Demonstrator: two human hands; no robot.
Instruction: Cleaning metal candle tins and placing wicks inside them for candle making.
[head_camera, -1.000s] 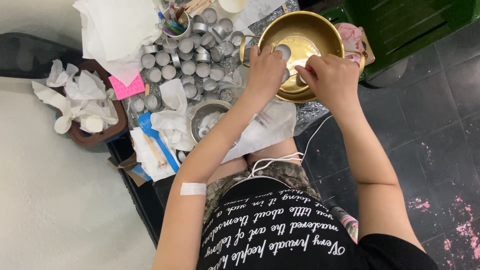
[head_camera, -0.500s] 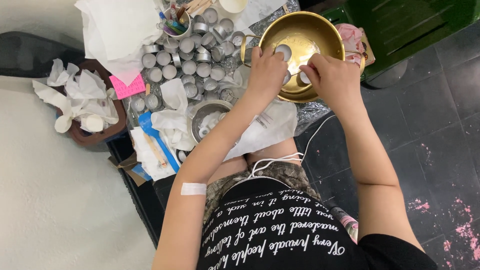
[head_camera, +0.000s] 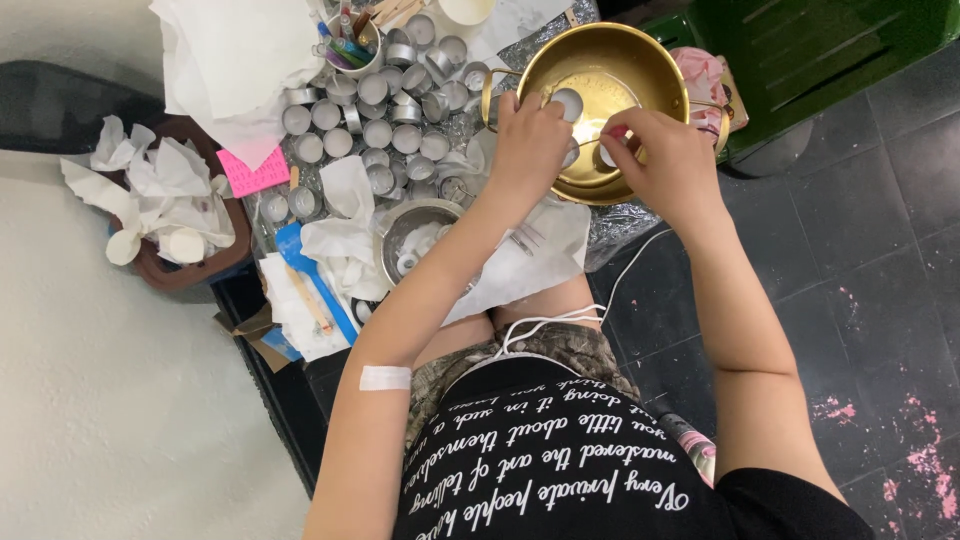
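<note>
A gold metal bowl (head_camera: 610, 55) sits on the foil-covered worktop, with a few small round metal cups (head_camera: 568, 101) lying inside. Both hands are over its near rim. My left hand (head_camera: 527, 140) is curled, fingers closed around a small metal cup at the bowl's inner edge. My right hand (head_camera: 668, 160) is opposite it, thumb and fingers pinched on a thin stick-like piece that reaches toward the left hand. What lies under the fingers is mostly hidden.
Several empty metal cups (head_camera: 375, 130) crowd the worktop left of the bowl. Nearby are a steel bowl (head_camera: 412, 235), white tissues (head_camera: 235, 55), a pink note (head_camera: 250, 172), a blue tool (head_camera: 308, 275), a brown tray of crumpled paper (head_camera: 160, 195) and a green crate (head_camera: 830, 60).
Both hands stay over the gold bowl. Only the fingers shift slightly, and the right hand has edged a little toward the left.
</note>
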